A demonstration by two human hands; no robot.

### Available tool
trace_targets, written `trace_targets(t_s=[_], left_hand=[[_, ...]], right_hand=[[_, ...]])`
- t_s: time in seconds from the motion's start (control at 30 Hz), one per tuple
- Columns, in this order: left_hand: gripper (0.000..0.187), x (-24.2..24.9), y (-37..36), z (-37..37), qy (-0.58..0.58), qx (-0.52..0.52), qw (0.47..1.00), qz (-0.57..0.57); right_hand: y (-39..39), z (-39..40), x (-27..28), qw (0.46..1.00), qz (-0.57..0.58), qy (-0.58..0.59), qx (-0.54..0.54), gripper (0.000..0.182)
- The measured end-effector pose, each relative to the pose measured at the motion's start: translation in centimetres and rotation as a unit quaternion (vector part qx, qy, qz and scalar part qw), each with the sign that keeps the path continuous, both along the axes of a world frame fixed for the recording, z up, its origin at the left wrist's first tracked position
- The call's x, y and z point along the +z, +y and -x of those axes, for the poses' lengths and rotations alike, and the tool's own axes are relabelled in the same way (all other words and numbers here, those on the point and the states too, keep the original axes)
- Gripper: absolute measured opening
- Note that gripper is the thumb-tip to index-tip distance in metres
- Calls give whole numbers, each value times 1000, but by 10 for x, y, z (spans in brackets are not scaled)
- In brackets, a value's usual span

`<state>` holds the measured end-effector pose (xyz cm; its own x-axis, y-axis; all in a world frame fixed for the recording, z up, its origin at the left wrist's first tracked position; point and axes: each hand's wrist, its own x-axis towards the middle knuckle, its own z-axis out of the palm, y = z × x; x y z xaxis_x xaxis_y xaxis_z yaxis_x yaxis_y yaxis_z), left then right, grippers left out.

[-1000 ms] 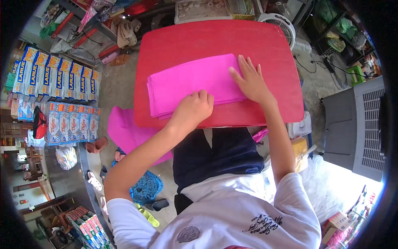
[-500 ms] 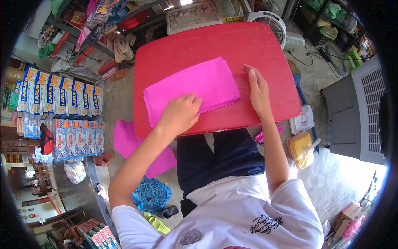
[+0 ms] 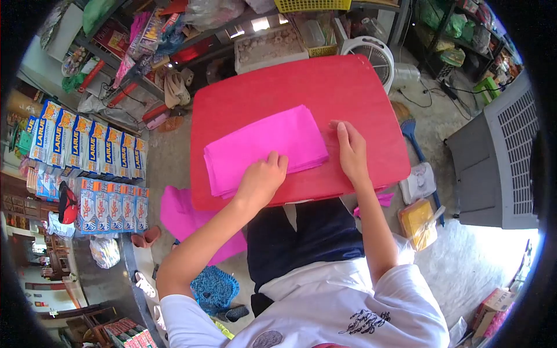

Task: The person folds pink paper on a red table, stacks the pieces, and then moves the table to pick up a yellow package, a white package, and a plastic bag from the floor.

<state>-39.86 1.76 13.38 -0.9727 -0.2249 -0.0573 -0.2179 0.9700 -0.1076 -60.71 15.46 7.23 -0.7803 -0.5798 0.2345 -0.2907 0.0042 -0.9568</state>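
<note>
A flat stack of bright pink sheets (image 3: 264, 142) lies slanted on the red table (image 3: 232, 98), its layers showing at the edges. My left hand (image 3: 262, 178) is at the near edge of the stack, with curled fingers closed on the sheets. To the right of the stack is my right hand (image 3: 351, 152), turned on its side over the tabletop. Its fingers are stretched out and a small gap separates them from the pink edge.
Pink material (image 3: 185, 211) lies on the floor left of my legs, by a blue shaggy mat (image 3: 214, 288). Beer cartons (image 3: 110, 203) are stacked at the left. A white fan (image 3: 374, 61) stands behind the table, and a grey slatted container (image 3: 493, 168) is on the right.
The view has tilted up a little, so the table sits lower. My right hand has moved closer to the stack's right edge. My left hand stays at the near edge.
</note>
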Motion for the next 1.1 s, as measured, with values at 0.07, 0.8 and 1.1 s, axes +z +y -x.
trace_targets(t_s=[0.07,0.8,1.1], left_hand=[[32,-3,-2,-5,71,-19,997,8],[43,-12,-18,4,7,-23,1000,2],[33,51,-63,-13,274,-54,957,-82]], right_hand=[[-1,1,-1,1000,3,3,1,42],[-2,-3,-1,999,25,25,1,34],[5,-8,14,998,16,16,52,50]])
